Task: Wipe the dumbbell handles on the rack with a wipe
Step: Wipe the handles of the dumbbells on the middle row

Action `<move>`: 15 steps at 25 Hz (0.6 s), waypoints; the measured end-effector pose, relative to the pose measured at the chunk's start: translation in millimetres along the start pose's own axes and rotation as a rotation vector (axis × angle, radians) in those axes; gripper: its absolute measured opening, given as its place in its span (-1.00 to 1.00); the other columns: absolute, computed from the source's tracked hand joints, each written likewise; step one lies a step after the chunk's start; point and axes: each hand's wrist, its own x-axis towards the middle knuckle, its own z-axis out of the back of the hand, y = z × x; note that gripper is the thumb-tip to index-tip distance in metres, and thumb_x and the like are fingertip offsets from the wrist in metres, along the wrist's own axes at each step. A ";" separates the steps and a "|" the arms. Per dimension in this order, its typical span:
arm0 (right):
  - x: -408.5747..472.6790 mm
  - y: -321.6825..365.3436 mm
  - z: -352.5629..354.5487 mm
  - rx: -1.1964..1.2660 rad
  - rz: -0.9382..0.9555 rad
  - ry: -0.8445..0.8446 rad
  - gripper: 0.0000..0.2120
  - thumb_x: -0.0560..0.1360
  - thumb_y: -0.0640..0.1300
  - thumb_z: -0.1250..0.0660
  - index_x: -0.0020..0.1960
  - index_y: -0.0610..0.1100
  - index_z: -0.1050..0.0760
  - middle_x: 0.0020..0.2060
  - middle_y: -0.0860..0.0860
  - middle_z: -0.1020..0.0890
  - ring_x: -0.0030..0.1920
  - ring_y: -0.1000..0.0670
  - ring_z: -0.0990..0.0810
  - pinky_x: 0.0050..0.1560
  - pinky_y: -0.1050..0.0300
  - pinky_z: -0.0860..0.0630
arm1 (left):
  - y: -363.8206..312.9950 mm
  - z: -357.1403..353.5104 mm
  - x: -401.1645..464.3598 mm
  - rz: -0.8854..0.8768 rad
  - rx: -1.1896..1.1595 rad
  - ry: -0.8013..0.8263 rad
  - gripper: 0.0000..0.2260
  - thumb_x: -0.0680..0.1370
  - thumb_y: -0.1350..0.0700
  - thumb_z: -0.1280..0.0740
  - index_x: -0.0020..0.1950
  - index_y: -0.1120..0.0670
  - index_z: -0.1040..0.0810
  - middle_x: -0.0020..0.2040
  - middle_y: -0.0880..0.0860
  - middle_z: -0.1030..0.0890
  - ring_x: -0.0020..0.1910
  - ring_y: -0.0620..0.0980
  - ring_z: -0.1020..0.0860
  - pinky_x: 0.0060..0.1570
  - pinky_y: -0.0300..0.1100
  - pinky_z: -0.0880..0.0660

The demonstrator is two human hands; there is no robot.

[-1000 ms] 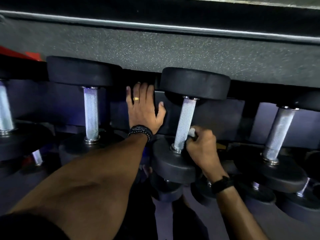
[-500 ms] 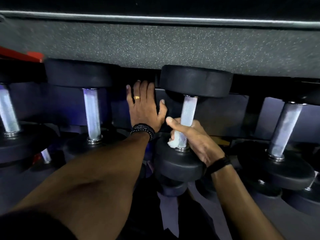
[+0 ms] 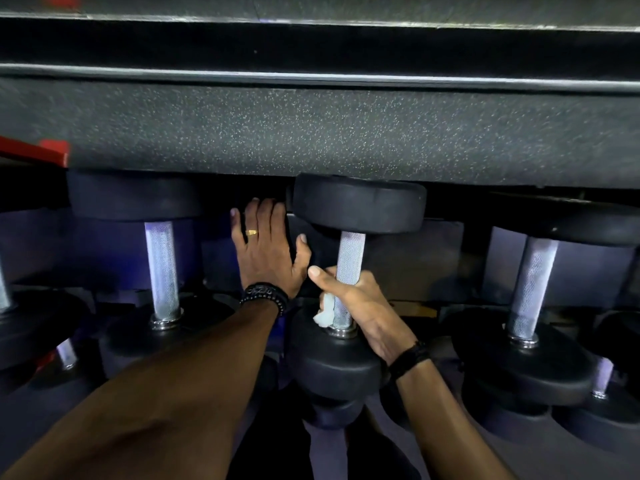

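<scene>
Head view: right hand (image 3: 360, 306) curled round wipe (image 3: 325, 311) on dumbbell handle (image 3: 348, 271), left hand (image 3: 266, 251) flat against rack (image 3: 408, 258) just beside

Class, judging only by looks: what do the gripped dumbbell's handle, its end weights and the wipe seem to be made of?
Handle: probably steel, bright silvery with fine cross-hatched knurling. End weights: likely rubber-coated, matte black with rounded edges. Wipe: thin paper or cloth, white and crumpled; which one is unclear.

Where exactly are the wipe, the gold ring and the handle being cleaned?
wipe (image 3: 325, 315): head view, white bunch below the thumb.
gold ring (image 3: 251, 232): head view, band on a left-hand finger.
handle (image 3: 350, 252): head view, bare knurled metal above the right hand.
</scene>
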 end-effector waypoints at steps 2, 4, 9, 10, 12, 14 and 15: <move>-0.2 0.1 -0.4 0.009 -0.001 0.000 -0.69 0.44 -0.02 -0.50 -0.12 -0.28 -0.57 -0.35 -0.12 -0.51 -0.31 -0.06 -0.54 -0.31 0.16 -0.56 | -1.3 0.9 0.9 0.001 0.009 0.008 -0.47 0.52 -0.07 -0.12 0.35 0.27 -0.38 0.32 0.26 -0.47 0.40 0.25 -0.31 0.50 0.20 -0.03; -1.9 0.8 -1.0 -0.018 0.008 -0.050 -0.64 0.43 0.00 -0.51 -0.06 -0.32 -0.59 -0.33 -0.08 -0.57 -0.27 -0.03 -0.59 -0.24 0.14 -0.58 | -1.2 1.9 1.2 0.006 0.006 0.023 -0.47 0.52 -0.07 -0.12 0.36 0.26 -0.38 0.32 0.25 -0.47 0.40 0.25 -0.31 0.50 0.21 -0.04; -22.5 0.6 13.5 -0.212 0.072 -0.103 -0.62 0.42 0.18 -0.46 0.08 -0.05 -0.58 -0.13 0.06 -0.73 -0.11 0.14 -0.70 -0.05 0.23 -0.59 | -3.0 1.2 0.7 0.025 -0.003 0.015 -0.46 0.50 -0.07 -0.14 0.34 0.26 -0.41 0.31 0.23 -0.48 0.41 0.25 -0.33 0.50 0.22 -0.06; -26.2 1.3 16.7 -0.234 0.060 -0.066 -0.58 0.40 0.22 -0.46 0.12 -0.03 -0.55 -0.09 0.06 -0.72 -0.09 0.15 -0.69 -0.04 0.25 -0.58 | -3.3 1.3 0.2 0.023 -0.004 0.011 -0.46 0.50 -0.07 -0.14 0.34 0.26 -0.41 0.31 0.23 -0.48 0.40 0.25 -0.33 0.50 0.22 -0.06; -25.9 4.9 18.7 -0.223 0.039 0.063 -0.51 0.37 0.26 -0.46 0.14 -0.04 -0.56 -0.05 0.03 -0.72 -0.03 0.12 -0.69 0.00 0.19 -0.59 | -3.8 1.1 0.8 0.018 0.000 0.000 -0.47 0.50 -0.06 -0.15 0.34 0.26 -0.40 0.31 0.24 -0.48 0.40 0.25 -0.34 0.50 0.23 -0.07; -17.9 7.0 16.6 -0.019 -0.061 0.159 -0.51 0.39 0.17 -0.46 0.13 -0.19 -0.58 -0.08 -0.11 -0.71 -0.03 -0.02 -0.68 0.05 0.04 -0.63 | -2.6 0.2 1.2 0.015 0.002 -0.003 -0.47 0.50 -0.06 -0.14 0.34 0.26 -0.40 0.31 0.24 -0.48 0.40 0.25 -0.35 0.49 0.23 -0.08; -13.8 6.7 15.0 0.055 -0.105 0.170 -0.51 0.40 0.13 -0.47 0.11 -0.24 -0.58 -0.13 -0.13 -0.68 -0.06 -0.08 -0.67 0.07 -0.01 -0.60 | -2.5 -0.1 0.6 0.012 0.008 -0.001 -0.47 0.50 -0.07 -0.14 0.34 0.26 -0.41 0.31 0.23 -0.49 0.39 0.25 -0.36 0.49 0.23 -0.09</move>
